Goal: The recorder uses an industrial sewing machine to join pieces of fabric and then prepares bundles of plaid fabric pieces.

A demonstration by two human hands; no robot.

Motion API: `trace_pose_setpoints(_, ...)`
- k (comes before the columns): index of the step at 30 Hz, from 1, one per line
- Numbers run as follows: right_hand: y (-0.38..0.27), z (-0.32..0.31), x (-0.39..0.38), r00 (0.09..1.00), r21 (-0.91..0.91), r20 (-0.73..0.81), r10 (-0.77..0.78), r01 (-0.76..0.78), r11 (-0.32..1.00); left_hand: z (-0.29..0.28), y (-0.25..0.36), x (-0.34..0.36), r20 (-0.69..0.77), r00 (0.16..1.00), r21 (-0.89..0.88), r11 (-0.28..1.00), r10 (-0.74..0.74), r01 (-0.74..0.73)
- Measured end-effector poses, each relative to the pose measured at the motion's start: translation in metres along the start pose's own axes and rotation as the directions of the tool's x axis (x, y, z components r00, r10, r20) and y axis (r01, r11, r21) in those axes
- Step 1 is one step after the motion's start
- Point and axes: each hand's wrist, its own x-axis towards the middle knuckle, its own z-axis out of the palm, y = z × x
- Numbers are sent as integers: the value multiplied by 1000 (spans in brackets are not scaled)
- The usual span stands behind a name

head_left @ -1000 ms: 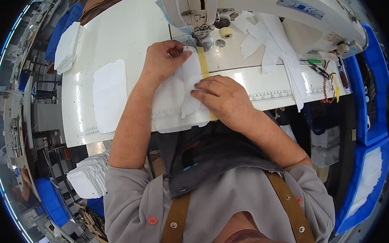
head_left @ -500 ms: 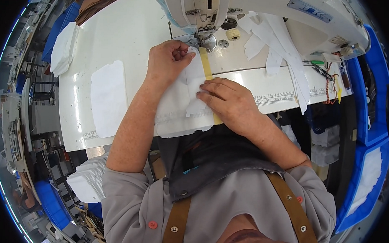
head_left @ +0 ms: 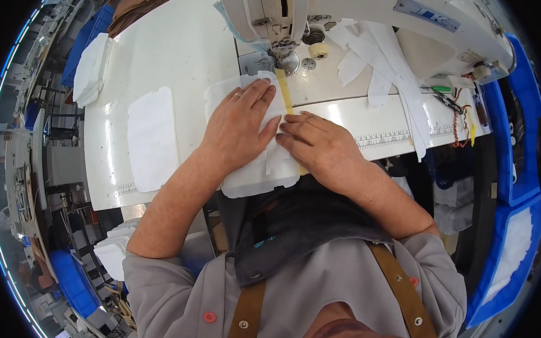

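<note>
On the white table (head_left: 157, 59), just before the needle of the sewing machine (head_left: 289, 14), a white cloth piece (head_left: 253, 185) lay flat, its near end reaching the table's front edge. Across it spread the left hand (head_left: 241, 125) — fingers outstretched and close together, thumb apart, tips on a narrow white strip (head_left: 274, 161). Beside a yellow band (head_left: 288, 96), the right hand (head_left: 324, 145) rested its fingertips at the cloth's right side, fingers slightly parted — whether its hidden thumb pinched anything, I cannot tell. Further left lay another white piece (head_left: 153, 138).
</note>
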Motion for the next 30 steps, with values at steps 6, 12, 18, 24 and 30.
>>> trace_pose_setpoints(6,16,-2,10,999,-45,14,-53,53,998,6,-8,14,-4,1000,39,999,19,-19)
trace_pose_setpoints(12,26,0,16,999,-54,-26,-38,36,998,10,-16,25,-68,997,28,999,30,-28)
trace_pose_setpoints(18,30,3,17,999,-11,-49,9,-10,1000,10,-18,29,-97,995,21,1000,9,-7)
trace_pose_setpoints(24,28,2,17,1000,-56,-23,-18,17,998,9,-19,30,-108,994,25,1000,17,-14)
trace_pose_setpoints(30,27,0,17,1000,-32,-10,6,-7,999,11,-21,29,-105,994,43,999,13,-9)
